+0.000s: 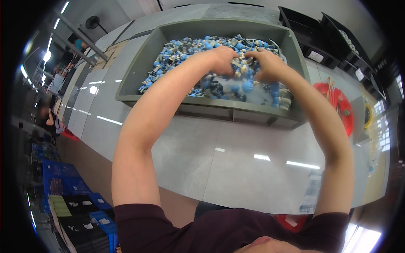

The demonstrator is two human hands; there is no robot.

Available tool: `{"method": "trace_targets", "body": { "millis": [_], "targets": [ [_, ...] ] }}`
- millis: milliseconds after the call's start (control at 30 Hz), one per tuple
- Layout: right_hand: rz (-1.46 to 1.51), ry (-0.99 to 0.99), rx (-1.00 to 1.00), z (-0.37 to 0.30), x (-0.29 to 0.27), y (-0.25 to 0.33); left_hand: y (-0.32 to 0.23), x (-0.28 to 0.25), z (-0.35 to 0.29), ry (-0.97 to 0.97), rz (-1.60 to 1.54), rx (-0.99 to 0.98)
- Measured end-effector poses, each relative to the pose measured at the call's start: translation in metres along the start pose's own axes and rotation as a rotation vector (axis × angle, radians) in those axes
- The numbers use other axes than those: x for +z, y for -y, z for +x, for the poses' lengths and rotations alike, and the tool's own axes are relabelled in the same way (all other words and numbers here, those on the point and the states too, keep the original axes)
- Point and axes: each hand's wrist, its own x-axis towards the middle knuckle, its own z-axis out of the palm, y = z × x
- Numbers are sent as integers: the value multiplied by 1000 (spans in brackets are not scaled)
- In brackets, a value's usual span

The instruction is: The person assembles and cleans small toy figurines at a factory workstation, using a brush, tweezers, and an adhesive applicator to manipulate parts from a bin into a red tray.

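A large grey-green plastic tub [211,102] stands on the table, holding a heap of small blue, black, grey and cream pieces [181,52]. Many of the blue ones are round like balls, but the exact kind of the pieces is too small to tell. Over the heap, my left hand [222,60] curls inward with its fingers closed at small pale bits; what it grips cannot be made out. Facing it from the right, my right hand [271,66] has thumb and forefinger apart at the heap. Between the hands and the near wall, the tub's pale bottom [257,93] shows, with a blue ball [247,86] there.
The tub rests on a shiny grey tabletop [185,147]. To the right sits a red round tray [346,110] with thin sticks; black bins [301,29] stand at the back right. Blue and black crates [80,202] are at the lower left. Another person [49,118] is far left.
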Motion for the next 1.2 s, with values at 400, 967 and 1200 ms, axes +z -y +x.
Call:
{"method": "trace_targets", "body": {
  "millis": [400,967,1200],
  "targets": [
    [140,-41,-138,-52,-52,54,-62,-81,-96,108,-52,-161],
    [147,286,154,-225,29,36,-189,47,-120,507,-173,-65],
    [52,144,260,-216,69,56,-160,98,-118,263,14,-41]
  ]
}}
